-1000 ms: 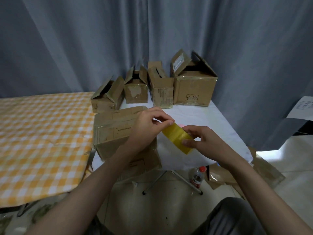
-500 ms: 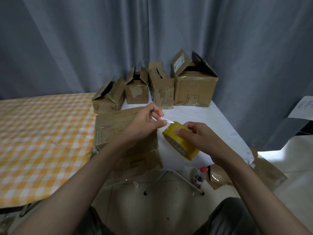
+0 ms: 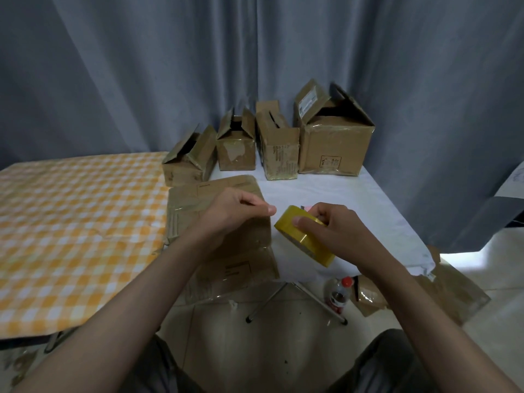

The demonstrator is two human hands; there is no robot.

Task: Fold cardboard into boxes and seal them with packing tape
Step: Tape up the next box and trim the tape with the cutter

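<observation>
Box (image 3: pixel 336 148) stamp, perhaps Chinese, illegible

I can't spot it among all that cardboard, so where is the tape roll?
The yellow tape roll is held in the right hand, over the white table, just right of the flattened cardboard.

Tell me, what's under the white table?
Under the white table you can see a red-capped bottle standing on the floor, metal legs and crumpled cardboard. The tabletop hides anything farther back.
</observation>
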